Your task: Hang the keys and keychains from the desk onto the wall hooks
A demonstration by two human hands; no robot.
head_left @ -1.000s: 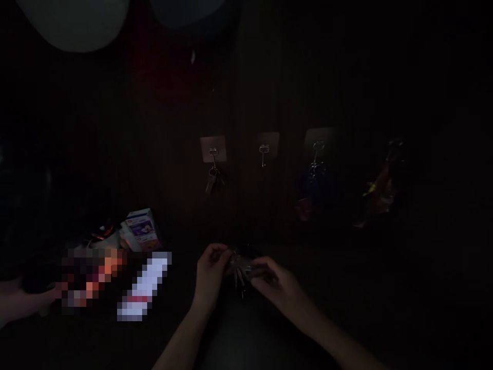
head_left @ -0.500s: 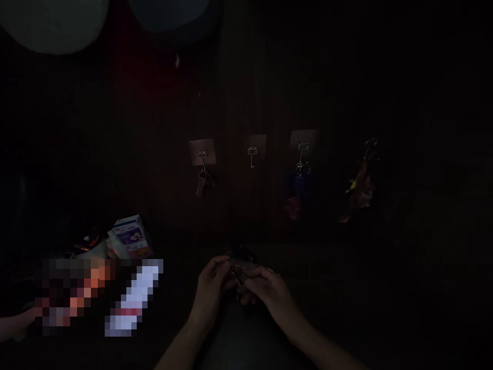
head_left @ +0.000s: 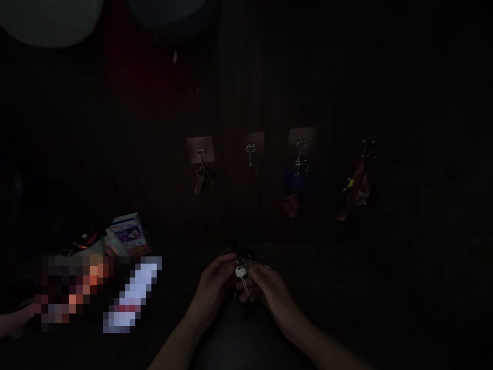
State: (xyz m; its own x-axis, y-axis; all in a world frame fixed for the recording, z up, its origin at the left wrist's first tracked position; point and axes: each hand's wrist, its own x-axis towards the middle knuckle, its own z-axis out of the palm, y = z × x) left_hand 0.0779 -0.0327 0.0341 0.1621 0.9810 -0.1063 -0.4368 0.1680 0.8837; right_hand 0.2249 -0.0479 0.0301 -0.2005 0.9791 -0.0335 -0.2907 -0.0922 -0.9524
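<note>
The scene is very dark. At bottom centre, my left hand (head_left: 219, 276) and my right hand (head_left: 266, 283) are closed around a bunch of keys (head_left: 241, 272) held between them. One pale metal key lies flat over the fingers with its shaft pointing down; the rest of the bunch is hard to make out. Thumb and fingers of both hands pinch it. Just beyond the fingertips is a dark object (head_left: 244, 252) whose kind I cannot tell.
Ahead on the dark wall are a left hook (head_left: 201, 153) with keys, a bare hook (head_left: 250, 150), a hook (head_left: 301, 146) with a blue keychain (head_left: 296, 182), and a hanging reddish item (head_left: 358, 185). A box (head_left: 131, 234) and another person's arm (head_left: 17, 318) are at left.
A pale key now shows face-up between my hands, where fingers and a jumble of metal were before. The view has shifted slightly.
</note>
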